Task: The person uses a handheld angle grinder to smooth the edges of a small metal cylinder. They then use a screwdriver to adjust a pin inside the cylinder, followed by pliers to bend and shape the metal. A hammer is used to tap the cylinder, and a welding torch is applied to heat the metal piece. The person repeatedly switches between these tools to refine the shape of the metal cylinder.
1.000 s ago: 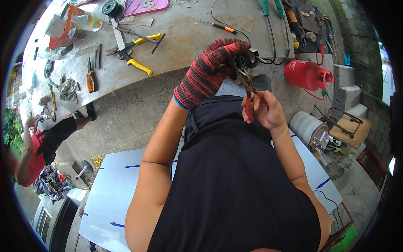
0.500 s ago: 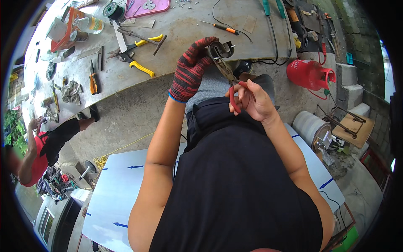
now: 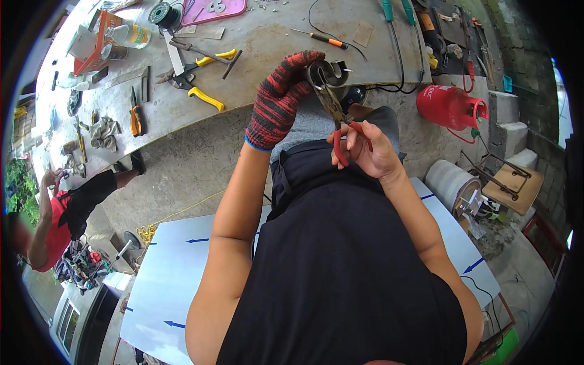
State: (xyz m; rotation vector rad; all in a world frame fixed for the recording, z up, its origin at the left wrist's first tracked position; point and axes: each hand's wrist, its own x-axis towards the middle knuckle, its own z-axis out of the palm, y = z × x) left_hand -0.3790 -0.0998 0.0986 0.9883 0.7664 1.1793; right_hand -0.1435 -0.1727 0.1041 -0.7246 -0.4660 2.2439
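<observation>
My left hand (image 3: 277, 106), in a red-and-black striped knit glove, grips a curved, bent metal strip (image 3: 339, 79) over the bench's near edge. My bare right hand (image 3: 377, 152) is closed around the red handles of a pair of pliers (image 3: 330, 104). The pliers point up and away from me, their jaws at the inner bend of the strip. Whether the jaws are clamped on the metal, I cannot tell. On the bench left of my glove lie yellow-handled snips (image 3: 204, 97) and a T-shaped metal bar (image 3: 230, 67).
The workbench (image 3: 261, 45) holds a screwdriver (image 3: 328, 41), orange-handled pliers (image 3: 135, 115), a pink tray (image 3: 213, 8) and an orange basket (image 3: 91, 52). A red gas cylinder (image 3: 447, 106) stands to the right. Behind me is a light sheet (image 3: 167, 267). Another person (image 3: 58, 219) is at far left.
My gloved hand and the metal strip have shifted slightly to the right. The pliers' handles now show wider apart in my right hand.
</observation>
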